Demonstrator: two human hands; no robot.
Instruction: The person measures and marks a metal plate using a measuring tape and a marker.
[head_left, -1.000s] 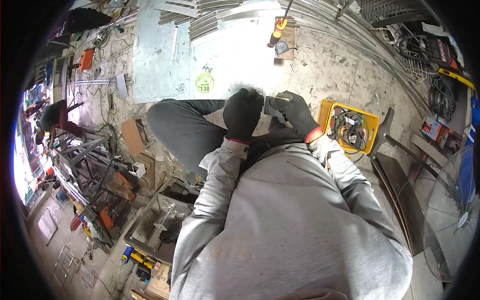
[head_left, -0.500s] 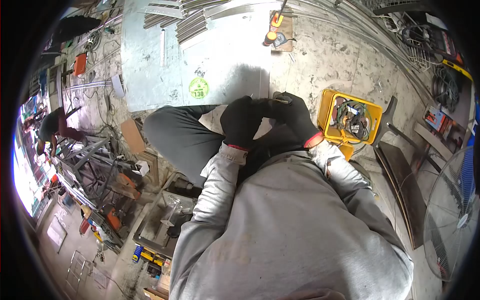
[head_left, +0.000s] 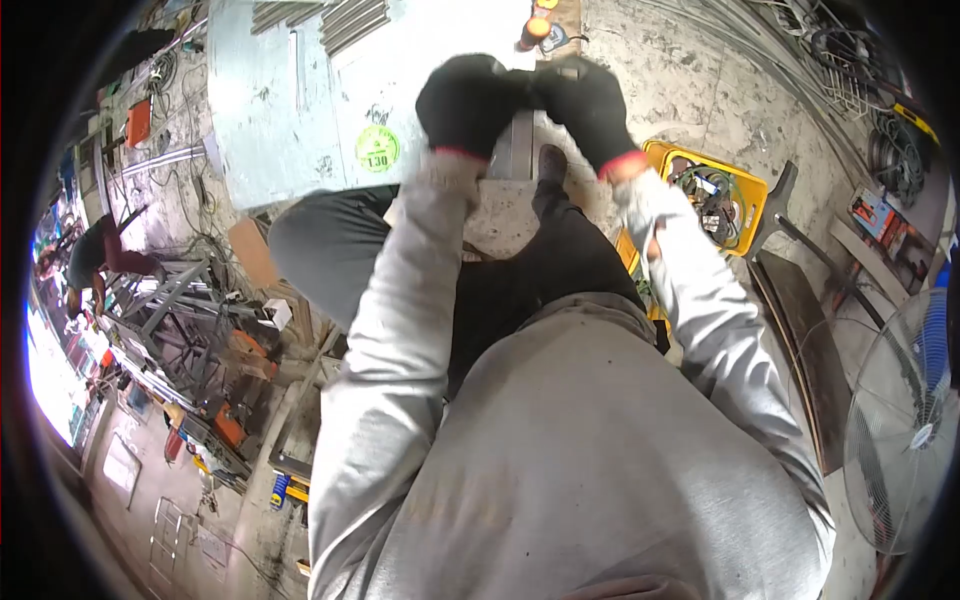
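Note:
Both of my hands wear black gloves with red cuffs and meet over the right edge of a shiny metal sheet [head_left: 270, 120]. My left hand [head_left: 468, 108] is closed, its fingers turned in toward the other hand. Beside it, my right hand [head_left: 585, 108] is closed too, with a small pale piece showing at the fingertips; I cannot tell what it is. Below the hands runs a narrow grey metal strip [head_left: 522, 148]. A round green sticker [head_left: 377, 148] marks the sheet to the left. Just beyond the hands lies an orange and yellow tool [head_left: 535, 32].
Grey metal bars [head_left: 355, 25] lie at the sheet's far side. To my right are a yellow container [head_left: 757, 200] of cables and tools, a dark board [head_left: 800, 350] and a large fan [head_left: 900, 440]. A person [head_left: 95, 255] bends over metal frames at the far left.
Both hands have moved forward, away from my body, and out over the sheet's edge. My arms are stretched further, and the view has shifted so the sheet sits higher.

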